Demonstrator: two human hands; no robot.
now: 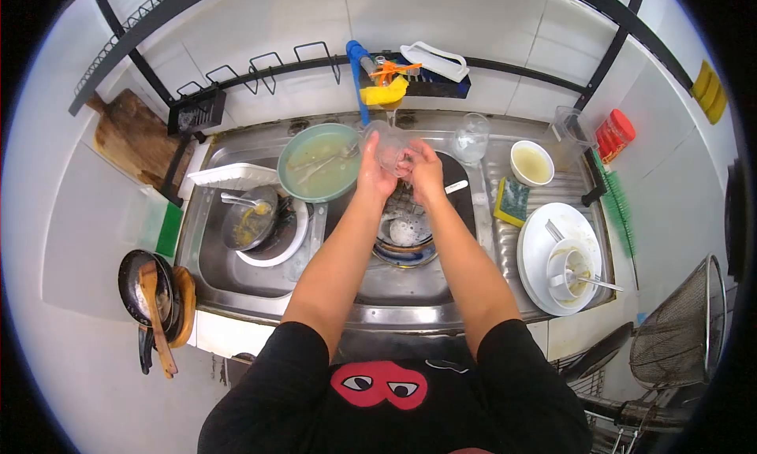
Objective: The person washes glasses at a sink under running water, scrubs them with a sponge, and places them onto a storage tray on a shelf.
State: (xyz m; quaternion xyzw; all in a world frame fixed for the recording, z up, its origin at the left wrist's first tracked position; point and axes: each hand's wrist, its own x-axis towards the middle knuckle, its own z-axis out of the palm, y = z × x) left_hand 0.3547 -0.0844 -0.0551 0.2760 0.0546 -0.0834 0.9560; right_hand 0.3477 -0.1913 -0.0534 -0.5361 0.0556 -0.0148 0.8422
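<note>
My left hand is wrapped round the left side of a clear container under the yellow-ended tap. The fingers of my right hand are curled at the container's right side and partly inside its rim. Beneath my hands, in the right basin, lie stacked plates and a soapy round item. Just left of my left hand is a green bowl of cloudy water with cutlery in it.
The left basin holds a pan and a white bowl. On the right stand a glass, a small bowl, a sponge and white plates with a cup. Pans hang at the left; a strainer is at the right.
</note>
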